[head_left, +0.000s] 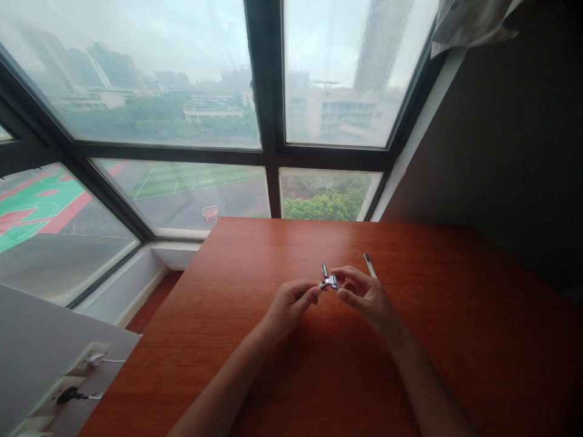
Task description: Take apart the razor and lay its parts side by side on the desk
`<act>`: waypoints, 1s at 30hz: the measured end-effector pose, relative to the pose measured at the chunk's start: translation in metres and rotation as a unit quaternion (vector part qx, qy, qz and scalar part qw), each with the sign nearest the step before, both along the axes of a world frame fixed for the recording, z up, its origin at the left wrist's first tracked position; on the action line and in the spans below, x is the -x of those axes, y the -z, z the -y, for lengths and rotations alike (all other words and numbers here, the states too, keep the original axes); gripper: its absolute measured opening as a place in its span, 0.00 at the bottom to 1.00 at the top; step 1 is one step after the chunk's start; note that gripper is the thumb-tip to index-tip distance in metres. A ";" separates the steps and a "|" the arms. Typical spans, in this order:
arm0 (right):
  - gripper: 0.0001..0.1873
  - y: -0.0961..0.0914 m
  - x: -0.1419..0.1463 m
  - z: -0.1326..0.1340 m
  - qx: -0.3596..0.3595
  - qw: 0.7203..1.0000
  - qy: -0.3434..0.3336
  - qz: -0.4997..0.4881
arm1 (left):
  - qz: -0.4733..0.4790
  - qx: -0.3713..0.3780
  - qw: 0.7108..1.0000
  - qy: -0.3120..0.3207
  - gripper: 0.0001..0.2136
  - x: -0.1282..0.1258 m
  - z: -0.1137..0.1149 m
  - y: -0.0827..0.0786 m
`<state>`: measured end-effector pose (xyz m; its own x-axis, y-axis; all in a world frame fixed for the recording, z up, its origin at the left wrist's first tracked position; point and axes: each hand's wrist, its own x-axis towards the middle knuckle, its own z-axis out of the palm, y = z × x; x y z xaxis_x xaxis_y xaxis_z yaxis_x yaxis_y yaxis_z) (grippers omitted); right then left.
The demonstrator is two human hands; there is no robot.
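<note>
Over the middle of the table, my left hand [294, 303] is closed in a pinch on the handle of a silver razor [328, 281]. At the razor's other end, the fingertips of my right hand [367, 297] close around its head, a narrow dark blade cartridge [336, 280]. Just beyond the razor appears a second small dark strip that looks like another blade cartridge [324, 270]; I cannot tell whether it lies on the table. Behind my right hand lies a slim white stick with a dark end [370, 265], partly hidden by the fingers.
A reddish-brown wooden table [255, 255] reaches up to large windows with dark frames [268, 159]. At the lower left, a wall strip of sockets [59, 394] holds plugs with cables. A dark wall [478, 152] stands to the right, with a pale cloth [473, 24] hanging above.
</note>
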<state>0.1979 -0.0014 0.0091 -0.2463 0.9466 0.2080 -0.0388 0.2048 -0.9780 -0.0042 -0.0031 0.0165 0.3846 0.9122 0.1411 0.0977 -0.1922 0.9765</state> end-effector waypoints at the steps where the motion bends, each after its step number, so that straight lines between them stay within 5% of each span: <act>1: 0.17 0.000 -0.001 0.000 0.004 1.000 0.001 0.004 | -0.002 0.001 1.000 -0.001 0.17 0.000 0.000 0.000; 11: 0.19 0.002 -0.001 0.002 0.016 1.000 0.006 0.010 | 0.020 0.040 0.999 -0.012 0.15 -0.002 0.001 0.001; 21: 0.17 -0.002 -0.002 -0.002 -0.089 0.990 0.011 0.111 | -0.030 -0.009 0.999 -0.017 0.17 0.002 -0.002 0.002; 30: 0.15 0.003 -0.001 -0.002 -0.048 0.995 0.034 0.085 | 0.004 0.042 0.999 -0.014 0.17 0.000 -0.001 0.007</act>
